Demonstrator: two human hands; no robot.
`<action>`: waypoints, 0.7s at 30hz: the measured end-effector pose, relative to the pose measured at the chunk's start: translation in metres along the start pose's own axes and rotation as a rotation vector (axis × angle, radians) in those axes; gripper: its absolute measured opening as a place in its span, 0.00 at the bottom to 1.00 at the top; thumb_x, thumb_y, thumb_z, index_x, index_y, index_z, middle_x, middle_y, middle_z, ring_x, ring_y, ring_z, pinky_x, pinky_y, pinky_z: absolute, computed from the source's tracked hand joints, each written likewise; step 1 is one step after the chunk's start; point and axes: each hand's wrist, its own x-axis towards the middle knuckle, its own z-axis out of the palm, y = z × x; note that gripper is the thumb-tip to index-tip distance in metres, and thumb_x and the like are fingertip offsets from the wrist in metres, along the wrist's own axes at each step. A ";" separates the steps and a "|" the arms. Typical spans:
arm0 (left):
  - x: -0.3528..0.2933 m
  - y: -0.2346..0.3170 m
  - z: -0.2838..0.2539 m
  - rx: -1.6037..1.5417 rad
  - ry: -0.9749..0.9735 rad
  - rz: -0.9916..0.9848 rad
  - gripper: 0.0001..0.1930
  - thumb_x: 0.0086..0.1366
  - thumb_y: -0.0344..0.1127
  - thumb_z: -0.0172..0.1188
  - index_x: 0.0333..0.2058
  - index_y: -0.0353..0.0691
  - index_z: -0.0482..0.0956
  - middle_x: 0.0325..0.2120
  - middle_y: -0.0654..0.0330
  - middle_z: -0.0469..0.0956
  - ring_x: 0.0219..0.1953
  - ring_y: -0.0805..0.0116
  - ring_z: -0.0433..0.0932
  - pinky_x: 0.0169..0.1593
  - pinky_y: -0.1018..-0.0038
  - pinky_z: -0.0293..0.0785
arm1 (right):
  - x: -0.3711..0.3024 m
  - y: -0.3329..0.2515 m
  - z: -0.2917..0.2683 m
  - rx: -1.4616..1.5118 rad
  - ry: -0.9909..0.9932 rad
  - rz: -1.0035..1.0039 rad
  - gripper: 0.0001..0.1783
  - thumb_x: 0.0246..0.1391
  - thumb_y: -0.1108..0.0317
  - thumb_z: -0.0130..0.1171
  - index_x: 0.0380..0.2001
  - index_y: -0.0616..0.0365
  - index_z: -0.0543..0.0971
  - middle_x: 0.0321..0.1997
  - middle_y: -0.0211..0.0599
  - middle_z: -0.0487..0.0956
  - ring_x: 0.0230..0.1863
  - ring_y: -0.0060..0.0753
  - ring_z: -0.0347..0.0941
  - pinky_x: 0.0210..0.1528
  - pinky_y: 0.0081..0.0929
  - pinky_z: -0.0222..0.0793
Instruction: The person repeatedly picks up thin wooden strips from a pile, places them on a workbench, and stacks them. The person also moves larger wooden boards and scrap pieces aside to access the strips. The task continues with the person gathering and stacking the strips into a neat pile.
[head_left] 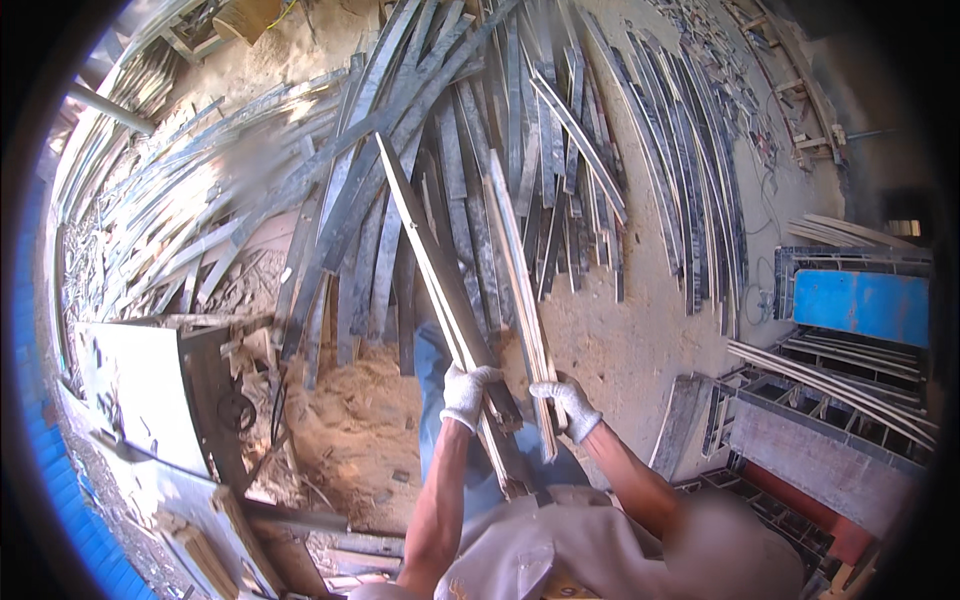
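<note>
My left hand [466, 394], in a white glove, is closed round long dark-faced wooden strips [428, 270] with pale edges. Their near ends reach back to my waist. In a matching glove, my right hand [567, 404] grips a second, narrower set of long wooden strips [518, 280]. Both sets point away from me and spread a little apart. Beyond them lies a big heap of dark wooden strips [385, 85], many crossing one another. Where the far ends of the held strips overlap the heap, I cannot tell whether they touch it.
A white-topped machine [140, 385] stands at the left beside sawdust [350, 430]. More strips [690, 190] lie in rows at the far right. Metal frames with a blue panel [860, 305] and a grey panel [820, 450] stand near me on the right.
</note>
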 end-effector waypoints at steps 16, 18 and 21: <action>-0.018 -0.121 0.004 0.021 0.114 -0.076 0.34 0.67 0.55 0.73 0.57 0.29 0.78 0.47 0.52 0.86 0.46 0.62 0.85 0.51 0.68 0.81 | -0.012 0.024 -0.006 -0.452 -0.007 0.150 0.21 0.55 0.47 0.78 0.34 0.54 0.87 0.24 0.25 0.81 0.21 0.20 0.73 0.22 0.25 0.65; -0.033 -0.101 0.005 -0.153 0.006 -0.118 0.23 0.69 0.45 0.73 0.54 0.36 0.80 0.42 0.56 0.86 0.40 0.67 0.86 0.43 0.70 0.85 | -0.018 0.019 -0.002 -0.405 -0.054 0.183 0.21 0.57 0.50 0.77 0.41 0.57 0.88 0.31 0.31 0.87 0.27 0.24 0.80 0.27 0.25 0.73; -0.048 -0.083 0.022 -0.332 -0.022 -0.149 0.18 0.69 0.39 0.72 0.51 0.37 0.80 0.38 0.57 0.85 0.32 0.64 0.86 0.35 0.66 0.87 | -0.030 0.012 0.004 -0.538 -0.045 0.135 0.23 0.56 0.52 0.77 0.44 0.60 0.88 0.35 0.36 0.89 0.30 0.27 0.83 0.30 0.27 0.77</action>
